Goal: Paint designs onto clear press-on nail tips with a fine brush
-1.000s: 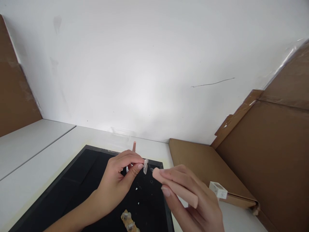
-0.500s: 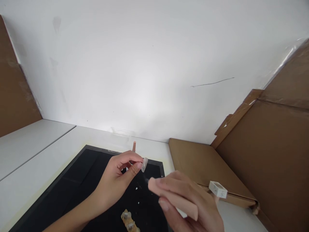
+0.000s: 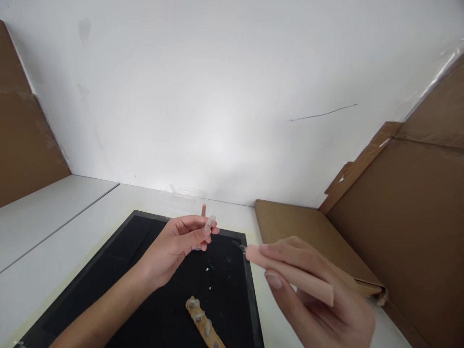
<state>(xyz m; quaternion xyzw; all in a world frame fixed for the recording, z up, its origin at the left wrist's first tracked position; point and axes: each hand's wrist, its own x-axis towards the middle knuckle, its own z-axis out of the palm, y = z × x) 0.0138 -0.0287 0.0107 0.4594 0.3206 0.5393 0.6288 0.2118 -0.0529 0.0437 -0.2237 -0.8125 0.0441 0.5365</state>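
Two things sit in my grasp: my left hand (image 3: 172,246) pinches a small clear piece (image 3: 210,223) above the black mat (image 3: 235,299), near its far edge; my right hand (image 3: 344,309) clasps a pink-handled tool (image 3: 290,273), its tip apart from the piece, near the far right corner.

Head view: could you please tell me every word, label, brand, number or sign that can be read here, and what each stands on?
None: no text can be read.
Wall: only a thin dark line and smudges, no letters.
Black mat: a tiny ring-like mark, too small to make out.
Pale pink handle and clear piece: no readable print.
Flat cardboard: no readable print.
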